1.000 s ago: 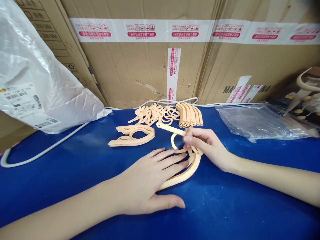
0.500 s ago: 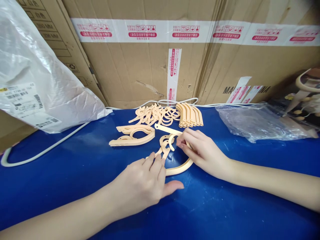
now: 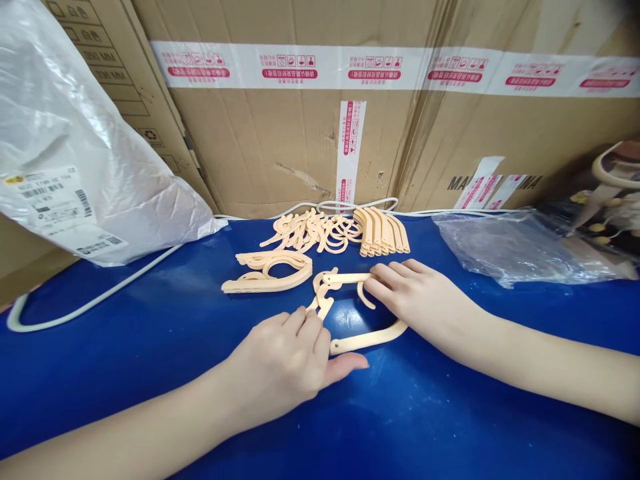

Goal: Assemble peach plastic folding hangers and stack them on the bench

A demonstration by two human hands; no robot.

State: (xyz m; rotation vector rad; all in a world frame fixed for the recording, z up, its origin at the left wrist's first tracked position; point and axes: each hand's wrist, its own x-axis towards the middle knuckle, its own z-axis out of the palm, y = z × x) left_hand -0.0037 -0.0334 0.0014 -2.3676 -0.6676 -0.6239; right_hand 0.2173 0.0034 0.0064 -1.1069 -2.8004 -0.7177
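Observation:
My left hand (image 3: 295, 357) is closed, fingertips down on beige plastic pieces; the part with a curved end (image 3: 323, 300) sticks out beyond them. Its thumb points out to the right. My right hand (image 3: 417, 293) grips a straight-ended beige hanger arm (image 3: 345, 279), whose holed end reaches left over the curved part. A hook-like curve (image 3: 367, 298) hangs below those fingers. Another bent hanger arm (image 3: 370, 339) lies between the hands, its left end near my left thumb and its right end running under my right hand. Whether the pieces are joined I cannot tell.
Folded beige hangers (image 3: 270, 283) lie left of my hands. Behind are a heap of hook parts (image 3: 310, 230) and a stack of curved arms (image 3: 383, 230). A white plastic bag (image 3: 120, 180), a clear bag (image 3: 495, 247), a white cable (image 3: 100, 293) and cardboard boxes (image 3: 280, 147) surround the blue tabletop (image 3: 425, 427).
My right hand has moved slightly right, and the arm in it has swung to nearly level, its holed end lower over the curved part. My left hand stays nearly in place.

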